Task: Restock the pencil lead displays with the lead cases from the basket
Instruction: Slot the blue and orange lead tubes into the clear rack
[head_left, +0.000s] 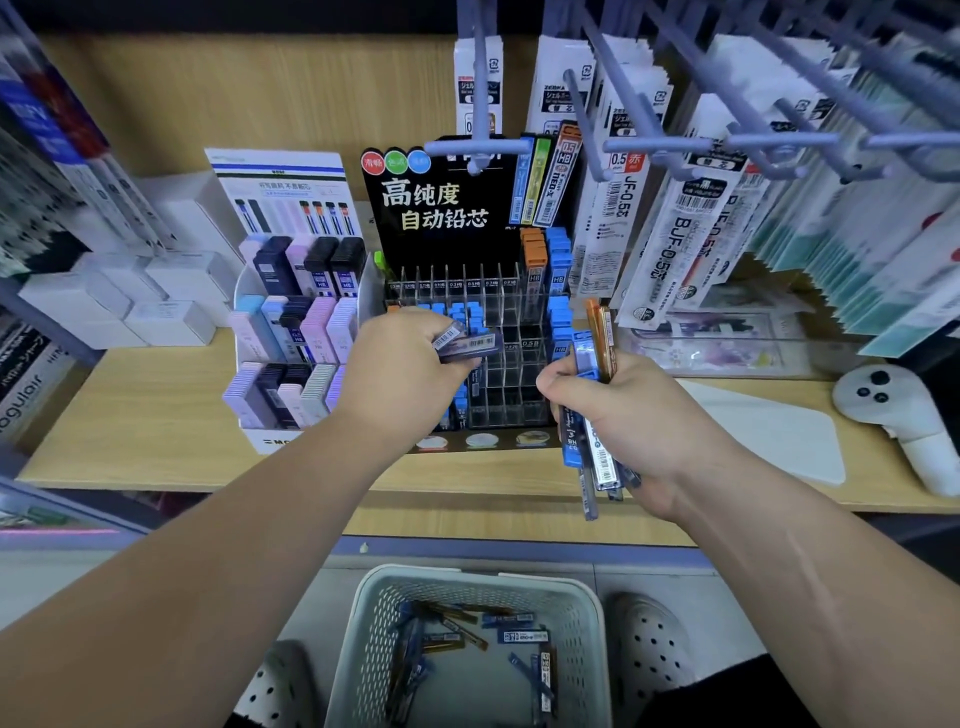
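both hands (410, 358) grip lead cases (467, 345)

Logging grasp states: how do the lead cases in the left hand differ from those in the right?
The left hand holds a few dark cases lying sideways; the right hand grips a bigger bundle, nearly upright. The dark cases are one colour; the bundle mixes blue, orange and clear. Both bear printed labels.

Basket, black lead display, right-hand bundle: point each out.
basket (369, 639): head view, left mesh wall.
black lead display (436, 208): head view, header card.
bundle of lead cases (602, 460): head view, lower ends.
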